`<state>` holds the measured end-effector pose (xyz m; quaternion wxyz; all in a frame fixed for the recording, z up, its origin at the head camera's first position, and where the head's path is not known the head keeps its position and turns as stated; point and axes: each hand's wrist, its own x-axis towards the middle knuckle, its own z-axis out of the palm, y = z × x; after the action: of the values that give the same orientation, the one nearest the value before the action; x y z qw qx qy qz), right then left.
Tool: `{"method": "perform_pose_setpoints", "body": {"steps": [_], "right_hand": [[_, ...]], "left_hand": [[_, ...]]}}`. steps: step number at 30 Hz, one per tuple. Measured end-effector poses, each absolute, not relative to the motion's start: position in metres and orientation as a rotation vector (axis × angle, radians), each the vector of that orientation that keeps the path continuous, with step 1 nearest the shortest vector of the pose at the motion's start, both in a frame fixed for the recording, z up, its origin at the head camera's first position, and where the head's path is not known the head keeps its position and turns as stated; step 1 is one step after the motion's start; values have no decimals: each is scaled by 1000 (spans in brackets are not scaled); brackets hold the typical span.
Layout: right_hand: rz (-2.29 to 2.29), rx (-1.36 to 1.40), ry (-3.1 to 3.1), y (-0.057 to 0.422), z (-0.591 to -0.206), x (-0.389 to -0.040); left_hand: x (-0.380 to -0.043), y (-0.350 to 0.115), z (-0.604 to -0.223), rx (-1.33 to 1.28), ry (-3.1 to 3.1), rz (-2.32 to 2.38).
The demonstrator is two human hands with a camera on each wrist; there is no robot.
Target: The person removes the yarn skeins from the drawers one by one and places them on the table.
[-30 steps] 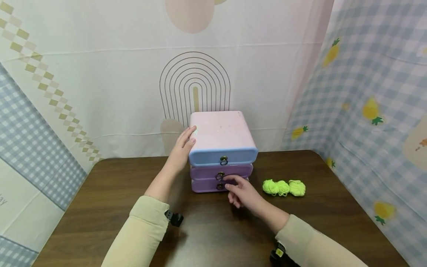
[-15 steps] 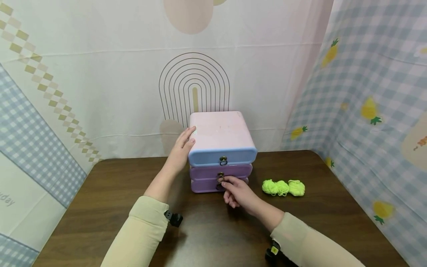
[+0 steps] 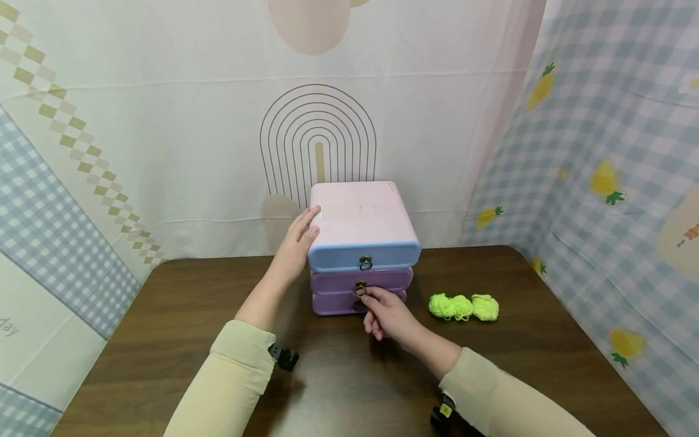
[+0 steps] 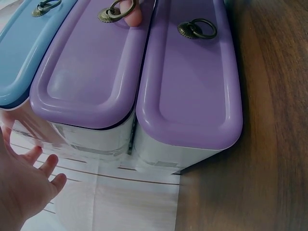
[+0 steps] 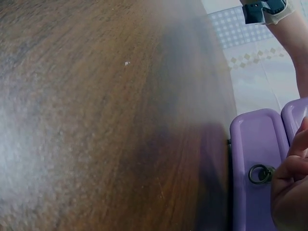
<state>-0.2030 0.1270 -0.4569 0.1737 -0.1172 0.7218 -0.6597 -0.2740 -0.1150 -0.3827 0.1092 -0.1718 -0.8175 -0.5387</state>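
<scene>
A small drawer cabinet [image 3: 357, 212] with a pink top stands at the back of the table. Its top drawer [image 3: 335, 259] is blue, and below are a purple middle drawer [image 3: 333, 282] and a purple bottom drawer [image 3: 333, 304]. Each front carries a bronze ring pull. My left hand [image 3: 292, 252] rests against the cabinet's left side, fingers extended. With thumb and forefinger, my right hand [image 3: 392, 317] pinches the middle drawer's ring pull [image 4: 113, 12]. The bottom ring pull [image 4: 204, 30] hangs free in the left wrist view. All three drawers look closed.
Bright yellow-green yarn bundles [image 3: 463, 308] lie on the dark wooden table [image 3: 338, 376], right of the cabinet. A patterned cloth [image 3: 218, 152] hangs behind the table, and a checked cloth [image 3: 590, 152] hangs at the right.
My right hand has shifted slightly left, and its thumb and forefinger have closed on the middle ring pull, which is now tilted outward. The left hand and the drawers stay where they were.
</scene>
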Motion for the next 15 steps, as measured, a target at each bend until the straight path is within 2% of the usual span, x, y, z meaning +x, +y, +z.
{"method": "perform_pose_setpoints", "body": {"steps": [15], "right_hand": [[-1897, -317, 2065, 126, -461, -201]], "left_hand": [[-275, -115, -383, -504, -2408, -1585]]}}
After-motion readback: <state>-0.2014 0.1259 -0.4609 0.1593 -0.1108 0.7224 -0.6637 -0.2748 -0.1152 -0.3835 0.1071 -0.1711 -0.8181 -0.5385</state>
